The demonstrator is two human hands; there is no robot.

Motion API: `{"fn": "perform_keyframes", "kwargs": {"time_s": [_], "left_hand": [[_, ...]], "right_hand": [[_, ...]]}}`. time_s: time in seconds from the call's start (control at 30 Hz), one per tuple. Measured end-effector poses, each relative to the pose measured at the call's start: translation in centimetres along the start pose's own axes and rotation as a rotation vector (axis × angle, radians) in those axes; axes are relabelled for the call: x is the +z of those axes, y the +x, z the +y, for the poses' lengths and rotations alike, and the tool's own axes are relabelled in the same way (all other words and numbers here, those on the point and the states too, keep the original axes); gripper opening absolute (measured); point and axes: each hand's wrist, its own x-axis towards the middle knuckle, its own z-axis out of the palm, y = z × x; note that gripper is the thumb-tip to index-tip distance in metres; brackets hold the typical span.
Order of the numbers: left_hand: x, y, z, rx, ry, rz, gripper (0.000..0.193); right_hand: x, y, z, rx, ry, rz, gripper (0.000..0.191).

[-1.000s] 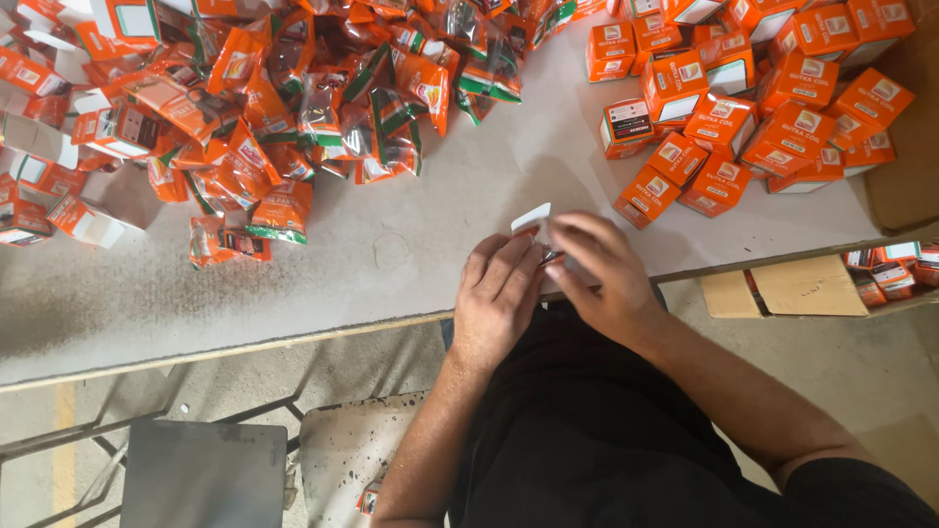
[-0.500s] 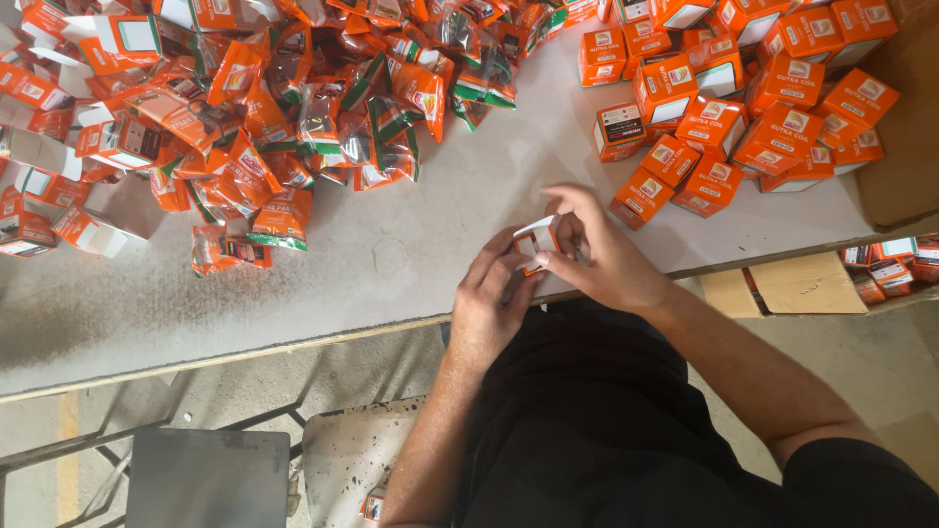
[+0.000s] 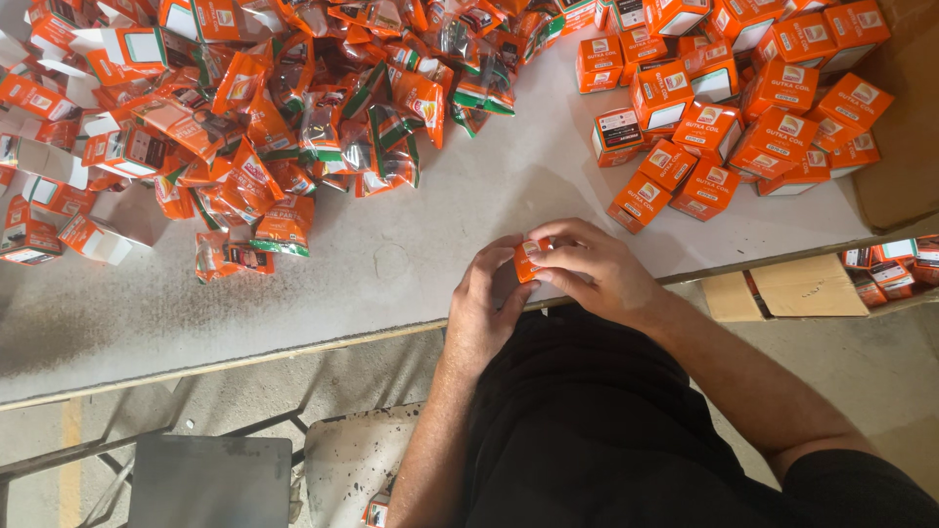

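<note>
1. The white worktable point(image 3: 411, 264) fills the upper part of the head view, its near edge running from lower left up to the right.
2. A loose heap of orange and green foil sachets point(image 3: 323, 117) sprawls over the table's far left and centre, mixed with flat, unfolded orange cartons point(image 3: 117, 54).
3. A cluster of closed small orange boxes point(image 3: 734, 108) sits at the far right of the table, some stacked, some lying on their sides.
4. A brown cardboard sheet point(image 3: 905, 117) lies at the table's right edge, beside that cluster.
5. Below the table on the right, a flat piece of cardboard point(image 3: 792, 288) rests next to a few more orange boxes point(image 3: 885, 269).
6. A grey stool point(image 3: 210, 479) stands on the floor at the lower left.
7. The person's right hand point(image 3: 597, 269) is curled over the table's near edge, fingers and thumb pinching a small orange box point(image 3: 531, 258).
8. The left hand point(image 3: 484, 303) meets it from the other side, fingertips pressed to the same box, so both hands grip it together.
9. That small orange box is held just above the table's near edge, at the centre, well apart from both piles.
</note>
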Motion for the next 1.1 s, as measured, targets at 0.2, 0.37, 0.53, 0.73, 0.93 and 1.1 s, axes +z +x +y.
{"fn": "perform_keyframes", "kwargs": {"time_s": [0.2, 0.37, 0.53, 0.73, 0.93, 1.1], "left_hand": [[-0.2, 0.2, -0.6, 0.097, 0.033, 0.003, 0.054], [-0.1, 0.2, -0.3, 0.075, -0.028, -0.001, 0.044], [-0.6, 0.6, 1.1, 0.375, 0.427, -0.038, 0.03], [-3.6, 3.2, 1.0, 0.353, 0.488, -0.064, 0.034], [-8.7, 10.7, -3.6, 0.17, 0.985, 0.148, 0.047], [-8.7, 13.6, -6.2, 0.196, 1.172, 0.062, 0.018]], "right_hand": [[0.5, -0.2, 0.2, -0.013, -0.002, 0.018, 0.024], [0.0, 0.1, -0.3, -0.137, -0.116, -0.022, 0.029], [-0.8, -0.3, -0.7, -0.269, -0.45, -0.068, 0.037], [-2.8, -1.6, -1.1, -0.301, -0.469, 0.076, 0.048], [-9.8, -1.1, -1.1, 0.082, -1.082, 0.34, 0.034], [-8.4, -0.8, -1.9, -0.048, -0.999, 0.451, 0.032]]}}
